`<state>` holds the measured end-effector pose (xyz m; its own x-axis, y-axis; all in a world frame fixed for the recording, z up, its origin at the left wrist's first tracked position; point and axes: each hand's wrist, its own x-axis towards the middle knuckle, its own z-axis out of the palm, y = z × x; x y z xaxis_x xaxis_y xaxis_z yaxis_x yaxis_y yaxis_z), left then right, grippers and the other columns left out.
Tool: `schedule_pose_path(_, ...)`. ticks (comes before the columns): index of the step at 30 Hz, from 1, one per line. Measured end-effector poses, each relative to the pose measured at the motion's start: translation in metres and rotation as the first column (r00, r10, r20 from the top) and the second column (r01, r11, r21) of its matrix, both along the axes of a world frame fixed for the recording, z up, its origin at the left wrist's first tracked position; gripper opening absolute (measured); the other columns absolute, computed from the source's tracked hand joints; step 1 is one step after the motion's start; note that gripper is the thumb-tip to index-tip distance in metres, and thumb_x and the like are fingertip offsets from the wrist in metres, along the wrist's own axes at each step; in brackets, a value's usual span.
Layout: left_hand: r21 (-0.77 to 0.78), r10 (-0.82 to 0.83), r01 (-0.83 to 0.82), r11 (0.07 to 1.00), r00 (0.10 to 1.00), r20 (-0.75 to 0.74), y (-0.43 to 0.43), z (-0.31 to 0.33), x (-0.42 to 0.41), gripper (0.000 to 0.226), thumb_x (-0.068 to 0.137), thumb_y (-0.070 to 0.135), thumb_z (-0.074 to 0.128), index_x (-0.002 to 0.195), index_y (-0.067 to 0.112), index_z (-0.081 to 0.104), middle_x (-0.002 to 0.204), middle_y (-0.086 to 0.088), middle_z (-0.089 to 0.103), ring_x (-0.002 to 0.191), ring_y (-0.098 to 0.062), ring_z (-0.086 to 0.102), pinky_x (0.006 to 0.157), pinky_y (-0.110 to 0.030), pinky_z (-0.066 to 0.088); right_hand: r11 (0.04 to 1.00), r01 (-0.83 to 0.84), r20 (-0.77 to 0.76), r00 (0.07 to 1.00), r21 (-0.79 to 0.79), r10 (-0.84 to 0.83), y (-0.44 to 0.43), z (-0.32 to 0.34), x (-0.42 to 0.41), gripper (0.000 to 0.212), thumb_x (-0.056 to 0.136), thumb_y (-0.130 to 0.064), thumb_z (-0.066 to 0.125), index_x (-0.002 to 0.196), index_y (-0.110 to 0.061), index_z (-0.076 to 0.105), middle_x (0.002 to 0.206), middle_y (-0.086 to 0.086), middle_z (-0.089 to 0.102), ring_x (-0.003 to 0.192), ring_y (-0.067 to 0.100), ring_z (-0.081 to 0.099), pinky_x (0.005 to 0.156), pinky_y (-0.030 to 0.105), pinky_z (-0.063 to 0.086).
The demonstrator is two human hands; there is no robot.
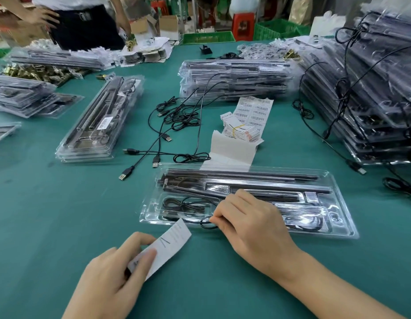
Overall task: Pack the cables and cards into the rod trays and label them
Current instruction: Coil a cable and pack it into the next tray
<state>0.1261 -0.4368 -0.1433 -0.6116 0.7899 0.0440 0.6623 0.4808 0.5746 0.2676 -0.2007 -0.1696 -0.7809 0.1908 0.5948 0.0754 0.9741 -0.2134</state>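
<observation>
A clear plastic rod tray [338, 229] with dark rods lies on the green table in front of me. A coiled black cable [183, 204] sits in its left compartment. My right hand [253, 224] rests over the tray's front edge and pinches a loop of black cable [208, 224]. My left hand [112, 277] holds a white paper card [171, 244] between thumb and fingers, just in front of the tray. Loose black USB cables [174, 125] lie in the middle of the table. Barcode label sheets [255, 111] and a banded bundle of cards [241, 131] lie beyond the tray.
Stacks of packed trays stand at the left [96, 125], the centre back [234, 77] and the right [372, 93], the last draped with cables. Brass parts [39, 72] lie at the far left. A person [85, 21] stands at the table's far side. Green crates [208, 38] sit behind.
</observation>
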Motion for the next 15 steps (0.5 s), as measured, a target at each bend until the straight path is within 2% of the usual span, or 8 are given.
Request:
schedule_pose_path(1, 0.018, 0.013, -0.014, 1.0, 1.0, 0.026, 0.002, 0.001, 0.001, 0.012, 0.095, 0.055, 0.042, 0.095, 0.053, 0.054, 0.053, 0.004, 0.05, 0.057, -0.011, 0.044, 0.057, -0.029, 0.04, 1.0, -0.003, -0.001, 1.0, -0.001, 0.003, 0.0, 0.0, 0.0, 0.018, 0.101, -0.024, 0.061, 0.084, -0.018, 0.062, 0.08, -0.007, 0.057, 0.075, 0.015, 0.049, 0.058, 0.024, 0.042)
schedule_pose_path(3, 0.046, 0.05, -0.054, 0.997, 0.995, 0.081, 0.007, 0.0, 0.004, 0.01, 0.09, 0.044, 0.054, 0.091, 0.049, 0.063, 0.051, 0.006, 0.049, 0.052, -0.008, 0.039, 0.056, -0.025, 0.037, 1.0, 0.001, 0.001, 1.0, 0.002, -0.001, 0.0, 0.0, 0.001, 0.018, 0.101, -0.024, 0.061, 0.083, -0.017, 0.062, 0.08, -0.007, 0.056, 0.075, 0.015, 0.049, 0.058, 0.026, 0.043)
schedule_pose_path(5, 0.07, 0.126, -0.141, 0.987, 0.974, 0.19, 0.008, 0.001, 0.004, 0.023, 0.096, 0.029, 0.059, 0.095, 0.049, 0.07, 0.059, 0.008, 0.063, 0.049, -0.008, 0.037, 0.055, -0.02, 0.036, 1.0, 0.001, 0.004, 1.0, 0.002, -0.001, 0.0, 0.0, 0.0, 0.018, 0.1, -0.023, 0.062, 0.083, -0.017, 0.062, 0.08, -0.007, 0.056, 0.074, 0.015, 0.048, 0.057, 0.027, 0.043)
schedule_pose_path(7, 0.061, 0.182, -0.213, 0.975, 0.926, 0.33, 0.009, 0.001, 0.001, 0.031, 0.098, 0.025, 0.061, 0.099, 0.054, 0.07, 0.076, 0.01, 0.074, 0.051, -0.019, 0.044, 0.06, -0.023, 0.044, 1.0, -0.002, 0.006, 1.0, 0.003, 0.002, 0.0, 0.0, 0.0, 0.017, 0.1, -0.023, 0.064, 0.083, -0.017, 0.063, 0.079, -0.007, 0.056, 0.074, 0.015, 0.047, 0.057, 0.029, 0.045)
schedule_pose_path(8, 0.056, 0.19, -0.231, 0.971, 0.897, 0.398, 0.011, 0.002, -0.001, 0.033, 0.099, 0.025, 0.06, 0.098, 0.055, 0.071, 0.075, 0.008, 0.074, 0.051, -0.02, 0.044, 0.057, -0.024, 0.044, 1.0, -0.004, 0.006, 1.0, 0.004, 0.004, 0.0, -0.001, 0.0, 0.017, 0.1, -0.023, 0.064, 0.083, -0.016, 0.063, 0.079, -0.006, 0.056, 0.074, 0.015, 0.048, 0.058, 0.03, 0.047)
schedule_pose_path(11, 0.08, 0.189, -0.287, 0.955, 0.79, 0.583, 0.016, 0.005, -0.007, 0.033, 0.101, 0.021, 0.06, 0.093, 0.048, 0.076, 0.052, -0.004, 0.056, 0.043, -0.019, 0.041, 0.044, -0.019, 0.036, 1.0, -0.007, -0.003, 1.0, -0.003, 0.007, 0.0, 0.0, 0.001, 0.018, 0.1, -0.022, 0.062, 0.084, -0.016, 0.063, 0.079, -0.005, 0.057, 0.074, 0.017, 0.05, 0.059, 0.032, 0.049)
schedule_pose_path(15, 0.106, 0.203, -0.359, 0.927, 0.72, 0.664, 0.024, 0.003, -0.006, 0.019, 0.098, 0.022, 0.064, 0.101, 0.033, 0.079, 0.051, -0.011, 0.053, 0.041, -0.02, 0.043, 0.042, -0.017, 0.037, 1.0, -0.003, -0.011, 1.0, 0.031, 0.003, -0.001, 0.001, 0.0, 0.019, 0.102, -0.022, 0.06, 0.084, -0.015, 0.063, 0.079, -0.004, 0.057, 0.073, 0.018, 0.051, 0.056, 0.032, 0.047)
